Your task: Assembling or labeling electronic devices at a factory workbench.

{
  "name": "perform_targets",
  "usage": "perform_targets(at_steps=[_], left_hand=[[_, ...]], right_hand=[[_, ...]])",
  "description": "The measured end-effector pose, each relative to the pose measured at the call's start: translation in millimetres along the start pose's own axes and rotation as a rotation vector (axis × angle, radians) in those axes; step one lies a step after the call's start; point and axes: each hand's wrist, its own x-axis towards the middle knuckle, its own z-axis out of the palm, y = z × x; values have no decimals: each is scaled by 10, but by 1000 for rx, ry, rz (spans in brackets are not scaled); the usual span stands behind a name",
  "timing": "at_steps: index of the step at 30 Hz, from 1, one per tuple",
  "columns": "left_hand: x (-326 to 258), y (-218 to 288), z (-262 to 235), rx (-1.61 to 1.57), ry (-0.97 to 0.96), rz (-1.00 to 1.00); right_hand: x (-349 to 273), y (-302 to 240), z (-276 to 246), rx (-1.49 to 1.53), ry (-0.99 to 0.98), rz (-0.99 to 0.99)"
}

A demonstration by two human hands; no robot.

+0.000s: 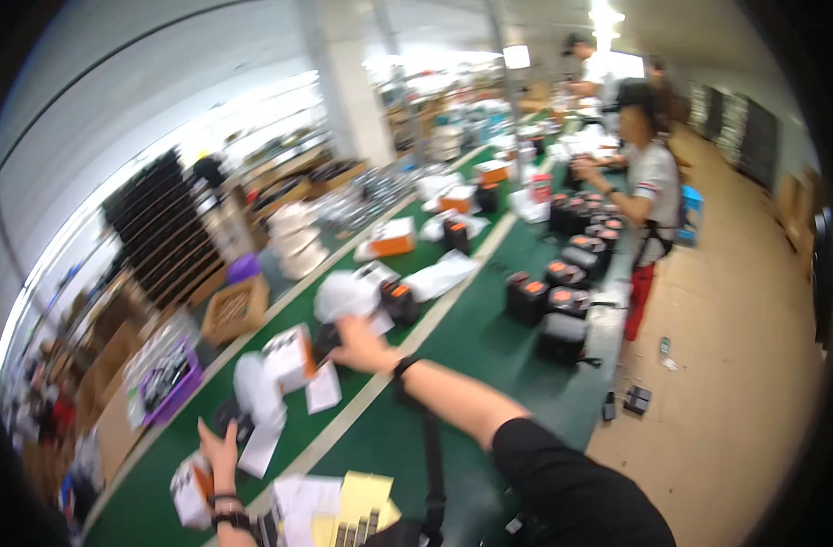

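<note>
My left hand (219, 454) is at the lower left over the green conveyor belt, its fingers spread. It is between a white and orange box (190, 492) and a dark rounded item (235, 421). My right hand (365, 347) reaches across to the middle of the belt. Its fingers and thumb close around a small black item (326, 341), blurred and partly hidden. Beside that item stand another white and orange box (290, 356) and a crumpled white bag (258, 390). White paper slips (323, 389) lie below them.
Several black devices with orange tops (527, 297) line the right side of the green table. Papers and yellow sheets (365, 494) are close to me. A purple basket (174, 392) stands left of the belt. A person in a white shirt (652, 178) works farther along at right.
</note>
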Motion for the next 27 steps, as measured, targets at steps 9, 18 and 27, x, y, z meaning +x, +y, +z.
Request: perform_targets(at_steps=[9, 18, 27], left_hand=[[-105, 279, 783, 439, -270, -259], [-102, 462, 512, 921, -233, 83], [-170, 384, 240, 259, -208, 63]], right_hand=[[-200, 605, 140, 73, -96, 278], [-116, 417, -89, -63, -272, 439], [-404, -130, -811, 462, -92, 564]])
